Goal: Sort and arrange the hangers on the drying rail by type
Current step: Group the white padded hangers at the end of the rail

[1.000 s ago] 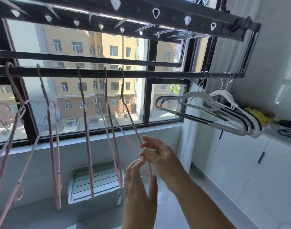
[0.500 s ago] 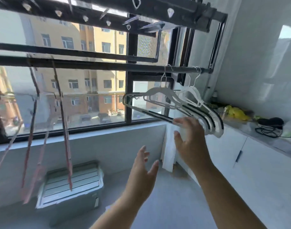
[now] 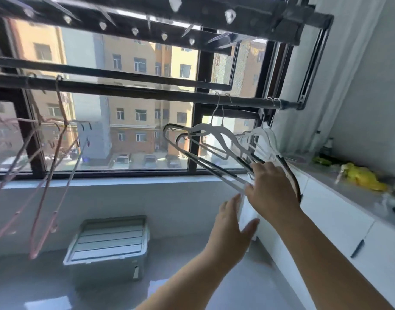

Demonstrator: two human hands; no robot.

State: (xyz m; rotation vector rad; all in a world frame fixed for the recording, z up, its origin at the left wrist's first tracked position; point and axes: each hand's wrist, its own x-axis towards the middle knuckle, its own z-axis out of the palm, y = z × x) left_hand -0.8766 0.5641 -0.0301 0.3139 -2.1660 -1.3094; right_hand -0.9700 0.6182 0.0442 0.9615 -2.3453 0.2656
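Since the earlier frame, the right hand (image 3: 273,190) has closed the gap to the white hangers (image 3: 223,135) and now lies on their near lower corner, and the left hand (image 3: 231,227) has risen to just below it. Right hand: the fingers (image 3: 267,170) curl over the black-trimmed lower bars, the thumb points left beneath them, and the back of the hand faces the camera, so the hand holds the bundle at that corner. Left hand: the fingers are straight, the thumb is spread, and the hand carries nothing and touches no hanger.

White hangers: four metal hooks sit on the dark drying rail (image 3: 147,93) at its right part, two together near the window post and two together close to the rail's right end. The bodies overlap and slant down to the right, toward the hands. Pink hangers (image 3: 62,108): these hang on the left part of the same rail, well apart from the white ones, edge-on and tilted; their outlines are blurred.

Above the rail runs a dark overhead rack (image 3: 214,21) with a row of small light clips. On the floor below the window stands a grey lidded storage box (image 3: 109,242). Along the right wall, a white cabinet bears a grey countertop (image 3: 357,198) with a yellow item (image 3: 364,178) lying on it.
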